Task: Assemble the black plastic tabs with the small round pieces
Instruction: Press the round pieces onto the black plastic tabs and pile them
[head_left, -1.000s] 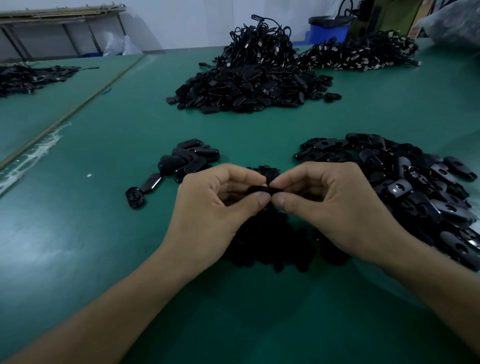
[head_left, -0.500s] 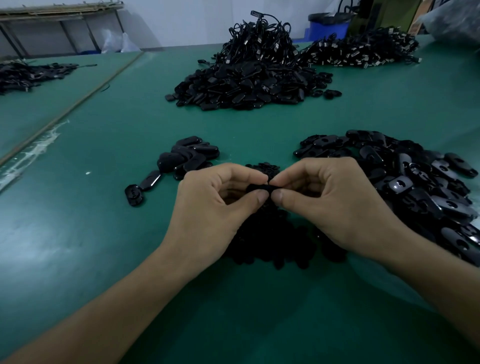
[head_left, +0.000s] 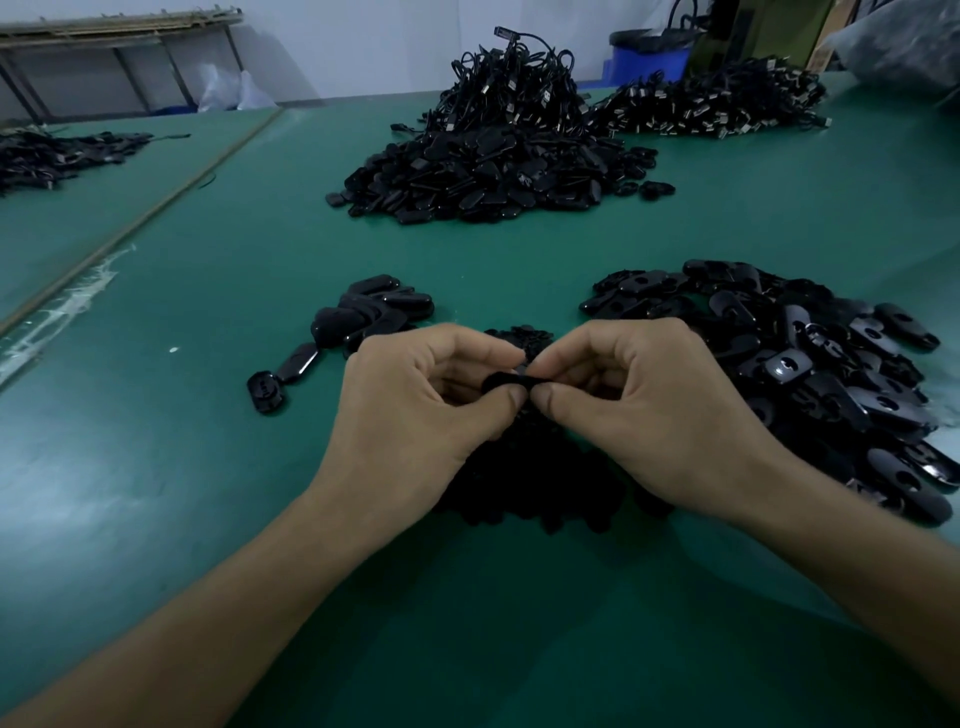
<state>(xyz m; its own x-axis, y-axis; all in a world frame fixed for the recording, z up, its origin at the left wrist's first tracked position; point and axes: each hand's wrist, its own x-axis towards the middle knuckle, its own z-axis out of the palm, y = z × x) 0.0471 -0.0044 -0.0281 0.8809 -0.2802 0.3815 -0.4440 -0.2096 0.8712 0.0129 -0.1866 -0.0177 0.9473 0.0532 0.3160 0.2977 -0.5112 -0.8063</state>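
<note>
Near the middle of the green table (head_left: 208, 467), just above a dark heap of small round pieces (head_left: 519, 483), both hands meet on one black tab (head_left: 501, 383). The left hand (head_left: 415, 405) pinches the tab's left end between thumb and forefinger, its other fingers curled in. The right hand (head_left: 649, 410) pinches the right end the same way, and the two thumb tips almost touch. The fingers hide whether a round piece is already seated in the tab, so the fitting looks to be under way rather than done.

To the right lies a broad pile of loose tabs (head_left: 810, 374), many showing an open hole, so they appear to be waiting for their pieces. To the left, near the left hand, sits a small cluster of tabs (head_left: 374, 317); these are probably the finished ones. If so, only a handful is done and most of the work remains. A big far heap (head_left: 483, 171) of black parts topped with cables sits well apart, and its role cannot be told
</note>
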